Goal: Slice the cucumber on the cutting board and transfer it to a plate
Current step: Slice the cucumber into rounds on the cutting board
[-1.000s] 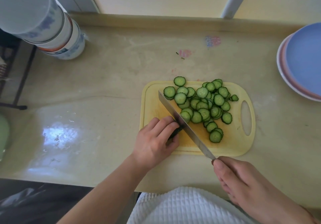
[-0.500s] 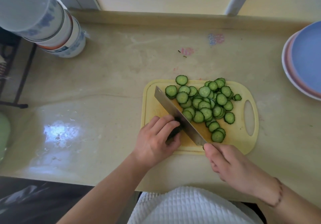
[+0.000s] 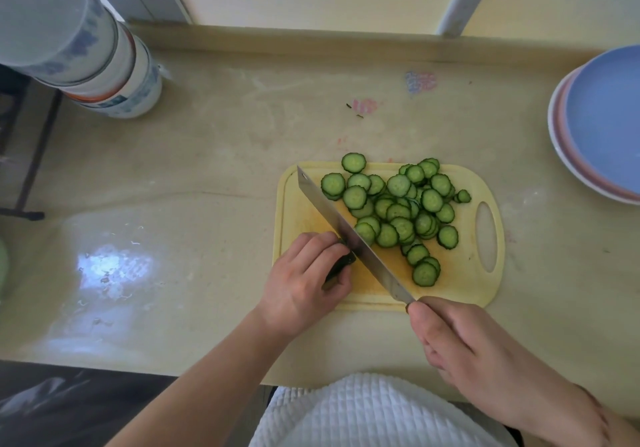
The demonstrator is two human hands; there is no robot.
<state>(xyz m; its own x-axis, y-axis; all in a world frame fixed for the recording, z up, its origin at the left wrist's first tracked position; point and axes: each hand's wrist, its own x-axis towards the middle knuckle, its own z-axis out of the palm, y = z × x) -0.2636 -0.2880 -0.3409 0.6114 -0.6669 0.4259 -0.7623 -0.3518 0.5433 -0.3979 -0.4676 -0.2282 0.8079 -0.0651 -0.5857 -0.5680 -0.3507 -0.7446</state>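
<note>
A yellow cutting board point(image 3: 471, 283) lies on the counter with a heap of several green cucumber slices point(image 3: 398, 207) on its far and right part. My left hand point(image 3: 304, 283) grips the short dark cucumber end point(image 3: 343, 262) at the board's near left. My right hand point(image 3: 460, 339) holds the knife's handle, which it hides. The knife point(image 3: 349, 235) runs diagonally across the board, its blade against the cucumber end beside my left fingertips. A blue plate point(image 3: 609, 120) tops a small stack at the right edge.
A stack of blue-and-white bowls point(image 3: 86, 51) stands at the far left of the beige counter point(image 3: 194, 176). A wall ledge runs along the back. One slice point(image 3: 353, 162) overhangs the board's far edge. My white textured clothing point(image 3: 363, 415) shows at the bottom.
The knife slid forward and then back a little along its diagonal while cutting at the cucumber end. My left hand stayed on the stub.
</note>
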